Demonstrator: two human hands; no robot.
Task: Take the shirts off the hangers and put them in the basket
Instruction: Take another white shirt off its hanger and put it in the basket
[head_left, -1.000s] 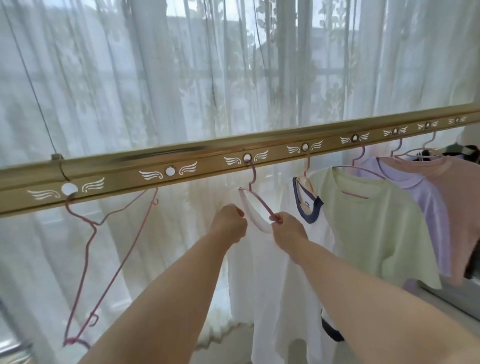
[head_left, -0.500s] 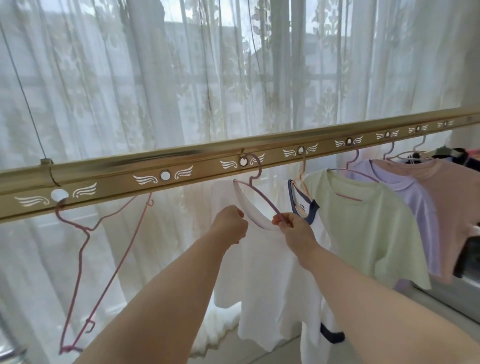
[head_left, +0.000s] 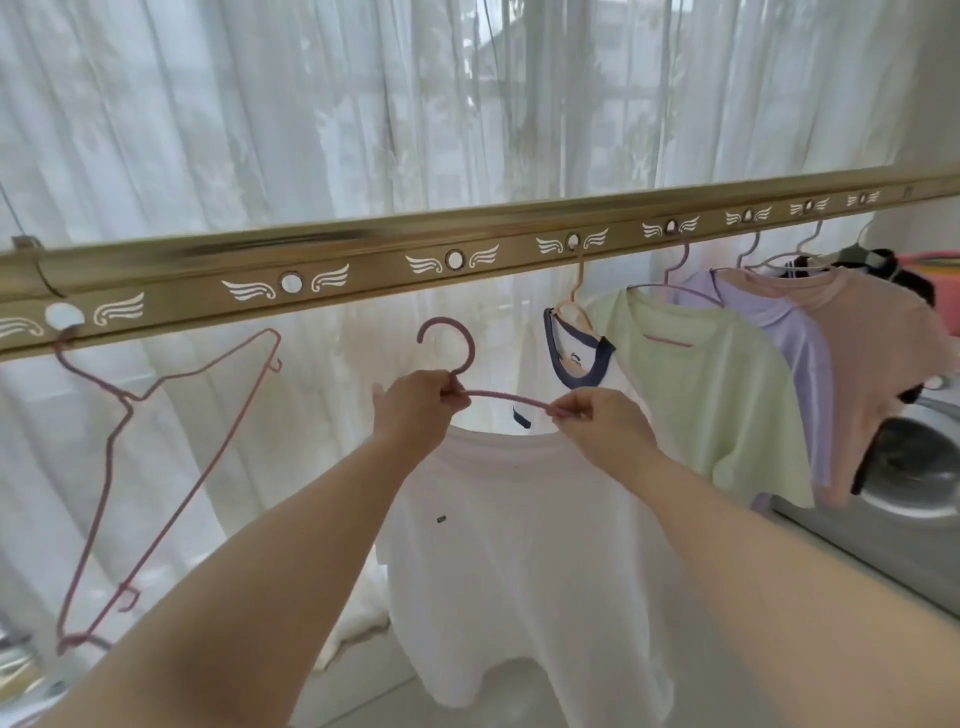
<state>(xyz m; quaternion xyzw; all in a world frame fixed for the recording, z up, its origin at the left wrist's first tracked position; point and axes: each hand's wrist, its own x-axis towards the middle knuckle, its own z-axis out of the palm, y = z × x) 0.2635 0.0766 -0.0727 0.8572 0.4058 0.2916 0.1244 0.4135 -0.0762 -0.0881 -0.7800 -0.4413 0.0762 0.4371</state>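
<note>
While your left hand (head_left: 415, 410) and right hand (head_left: 597, 423) pinch the hanger (head_left: 506, 396), tip its 3 o'clock end out of the shirt (head_left: 519, 545).

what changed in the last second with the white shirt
The hanger carrying the white shirt came off the rail and moved down toward the person; its hook is now free. The left hand and right hand grip its wire. The empty hanger and other shirts stayed hung.

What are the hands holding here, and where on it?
Both hold the thin pink hanger carrying the white shirt: left hand grips below the hook, right hand pinches its shoulder bar.
</note>
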